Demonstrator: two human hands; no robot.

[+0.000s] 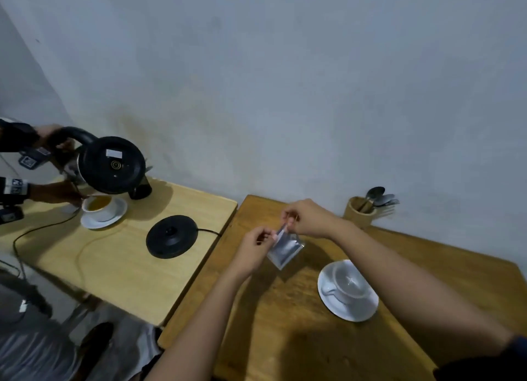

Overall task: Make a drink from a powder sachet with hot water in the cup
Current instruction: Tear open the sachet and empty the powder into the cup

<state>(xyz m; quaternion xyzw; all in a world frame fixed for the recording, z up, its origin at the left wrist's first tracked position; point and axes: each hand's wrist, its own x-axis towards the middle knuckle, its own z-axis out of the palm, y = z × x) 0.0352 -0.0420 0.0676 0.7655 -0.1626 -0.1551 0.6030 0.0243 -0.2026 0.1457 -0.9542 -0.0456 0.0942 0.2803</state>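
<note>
A silver powder sachet hangs above the dark wooden table. My left hand pinches its top left corner, and my right hand pinches the top edge beside it. Both hands grip the sachet in the air. To the right, a white cup stands on a white saucer, and it looks empty. On the lighter table to the left, another person tilts a black kettle over a second white cup holding amber liquid.
The black kettle base sits on the light table, its cord trailing left. A wooden holder with spoons and a fork stands by the wall. Another person's hands and legs are at the left edge.
</note>
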